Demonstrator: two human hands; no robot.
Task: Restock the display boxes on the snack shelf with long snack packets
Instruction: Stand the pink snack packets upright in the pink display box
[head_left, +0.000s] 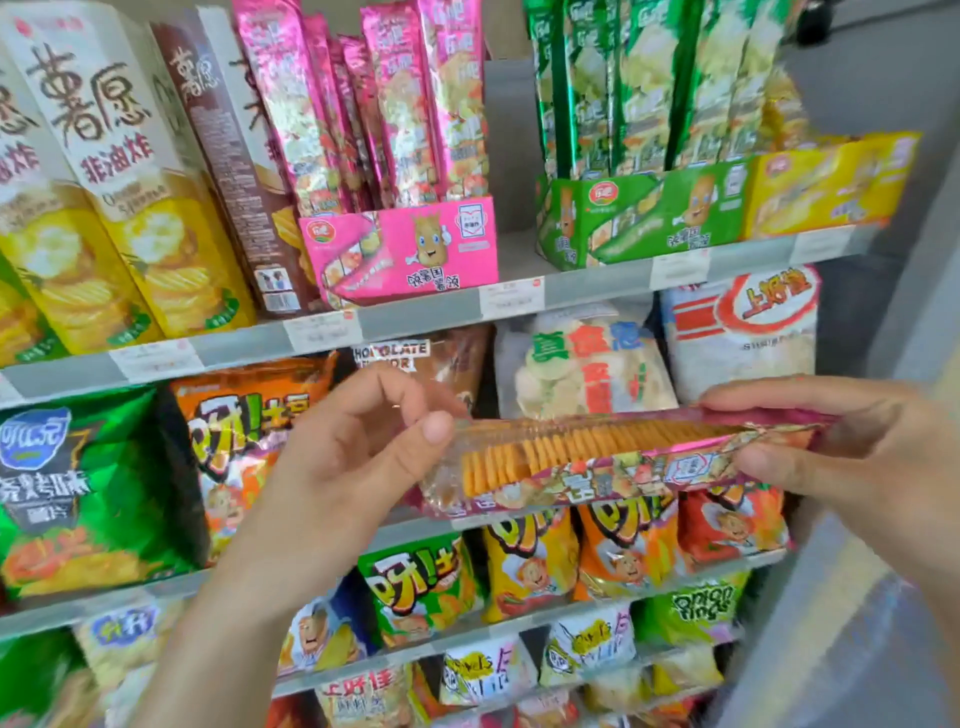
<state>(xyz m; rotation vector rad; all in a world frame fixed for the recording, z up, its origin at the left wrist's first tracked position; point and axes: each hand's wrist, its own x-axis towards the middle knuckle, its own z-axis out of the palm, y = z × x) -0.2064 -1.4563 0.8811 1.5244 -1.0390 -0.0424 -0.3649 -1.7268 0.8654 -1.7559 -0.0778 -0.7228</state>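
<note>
The top shelf (415, 314) carries tall yellow cartons (135, 208) at the left and a brown carton (234, 171) beside them. Next is a pink box (410, 254) with pink packets (400, 114) standing upright in it. After a bare gap come a green box (644, 218) of upright green packets (628, 93) and, touching it, a yellow box (831, 182). The lower shelf (78, 605) holds snack bags (78, 493) side by side.

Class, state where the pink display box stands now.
Head view: the pink display box stands on the upper shelf, left of centre, between the brown carton at its left and the green display box at its right.
</note>
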